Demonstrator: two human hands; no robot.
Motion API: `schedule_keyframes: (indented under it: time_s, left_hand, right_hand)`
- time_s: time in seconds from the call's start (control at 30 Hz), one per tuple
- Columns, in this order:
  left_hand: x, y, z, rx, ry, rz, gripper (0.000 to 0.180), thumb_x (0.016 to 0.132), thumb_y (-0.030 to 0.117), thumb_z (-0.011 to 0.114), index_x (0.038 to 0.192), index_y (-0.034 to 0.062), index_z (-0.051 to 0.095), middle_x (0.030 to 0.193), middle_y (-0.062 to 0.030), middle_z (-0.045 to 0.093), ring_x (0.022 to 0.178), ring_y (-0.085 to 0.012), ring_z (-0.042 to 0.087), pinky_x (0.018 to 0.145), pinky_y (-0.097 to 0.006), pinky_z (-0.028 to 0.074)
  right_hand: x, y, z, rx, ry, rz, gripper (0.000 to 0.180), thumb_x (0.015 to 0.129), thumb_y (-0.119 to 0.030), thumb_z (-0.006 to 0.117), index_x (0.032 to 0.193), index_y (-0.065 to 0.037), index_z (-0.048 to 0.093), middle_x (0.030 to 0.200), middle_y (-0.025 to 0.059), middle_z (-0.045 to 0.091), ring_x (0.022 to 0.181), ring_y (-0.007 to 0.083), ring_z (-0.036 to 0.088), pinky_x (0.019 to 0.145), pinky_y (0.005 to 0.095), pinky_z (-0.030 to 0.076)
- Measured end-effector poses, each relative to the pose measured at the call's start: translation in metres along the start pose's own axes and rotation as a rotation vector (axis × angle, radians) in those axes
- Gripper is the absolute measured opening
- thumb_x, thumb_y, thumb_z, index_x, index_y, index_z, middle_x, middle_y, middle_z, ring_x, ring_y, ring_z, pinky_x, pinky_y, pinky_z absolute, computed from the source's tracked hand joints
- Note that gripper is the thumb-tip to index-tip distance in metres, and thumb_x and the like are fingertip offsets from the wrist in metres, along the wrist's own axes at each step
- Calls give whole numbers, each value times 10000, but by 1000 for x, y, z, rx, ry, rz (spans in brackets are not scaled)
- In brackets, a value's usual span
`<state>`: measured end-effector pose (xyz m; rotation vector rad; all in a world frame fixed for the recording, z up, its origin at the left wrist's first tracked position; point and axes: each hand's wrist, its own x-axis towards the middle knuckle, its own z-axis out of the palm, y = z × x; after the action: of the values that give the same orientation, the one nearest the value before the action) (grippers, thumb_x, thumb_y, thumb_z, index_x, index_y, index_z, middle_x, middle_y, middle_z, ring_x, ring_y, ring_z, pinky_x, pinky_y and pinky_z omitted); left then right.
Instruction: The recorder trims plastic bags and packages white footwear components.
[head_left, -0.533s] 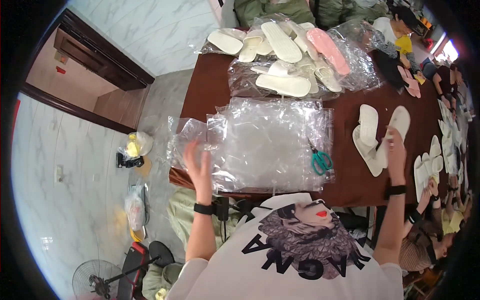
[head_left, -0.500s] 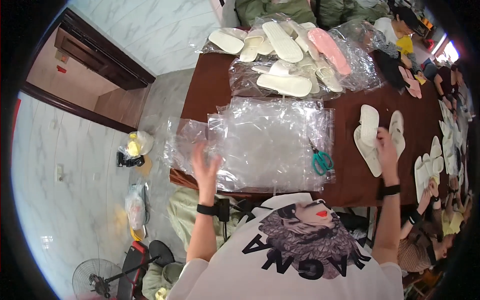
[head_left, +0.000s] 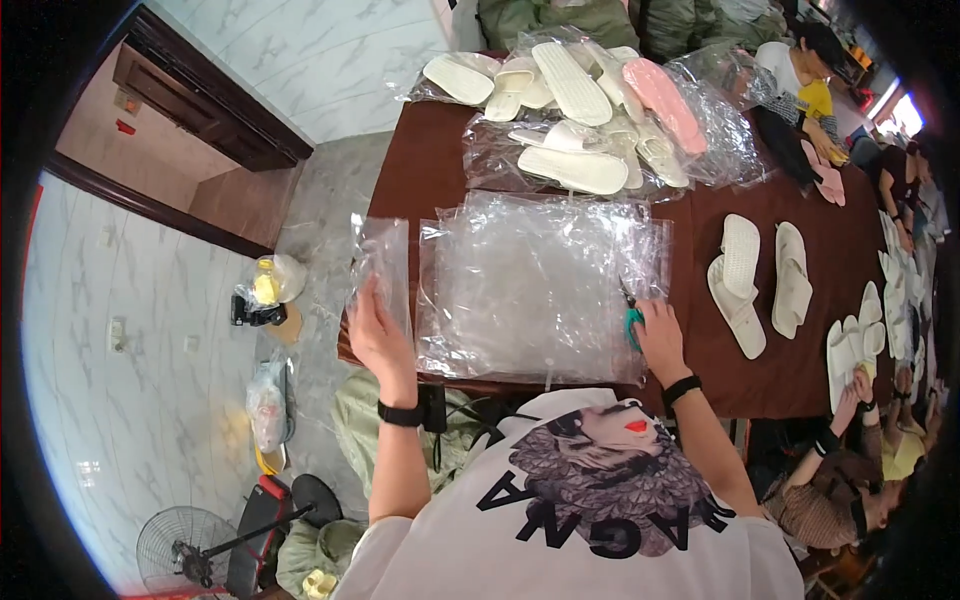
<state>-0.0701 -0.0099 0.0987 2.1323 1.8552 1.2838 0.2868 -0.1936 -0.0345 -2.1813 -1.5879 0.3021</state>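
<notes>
A clear plastic bag [head_left: 383, 245] stands up at the left edge of the table, pinched by my left hand [head_left: 382, 335]. My right hand [head_left: 660, 338] has come down on the teal-handled scissors [head_left: 633, 328], its fingers closed over the handles and hiding part of them. Beneath the scissors spreads a flat stack of clear plastic bags [head_left: 530, 290]. To the right of my right hand lie two cream slippers, a left one [head_left: 737, 285] made of overlapping pieces and a right one [head_left: 791, 280] turned at a slant.
Bagged white slippers [head_left: 572, 170] and a pink slipper [head_left: 665, 105] pile up at the far side of the brown-covered table [head_left: 705, 385]. More white slippers [head_left: 855, 340] lie farther right by a co-worker's hands [head_left: 857, 390]. A standing fan [head_left: 185, 550] is at lower left.
My right hand has left the cream slippers and moved left to the scissors. My left hand has shifted slightly left and down, and the loose bag there now stands narrower and more upright.
</notes>
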Motion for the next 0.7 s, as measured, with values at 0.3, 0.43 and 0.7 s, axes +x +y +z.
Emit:
schedule_keyframes:
  time_s: [0.3,0.43,0.7]
  left_hand:
    - [-45,109,34,-763,-696,-189,325,967,63,525,1288,82,575,1201,-40,653,888,-122,642,634,-248,555]
    - [-77,115,66,-872,-869,-156,329,960,87,551,1283,30,569,1211,-73,646,946,-139,645,720,-277,564]
    - [-26,4,64,-130,-234,225,360,864,163,680,1179,18,580,1150,-139,609,1106,-356,513,948,-439,402]
  right_hand:
    - [-12,25,2,-33,22,94,441,761,-22,637,1183,-89,524,1133,195,524,1063,385,514,896,462,450]
    - [-31,46,-24,-28,157,174,437,791,-8,625,1212,-58,518,1140,198,524,1100,394,491,954,436,423]
    - [-48,63,-60,-69,331,310,290,930,-185,581,1177,-35,567,1141,203,542,1087,377,512,936,444,420]
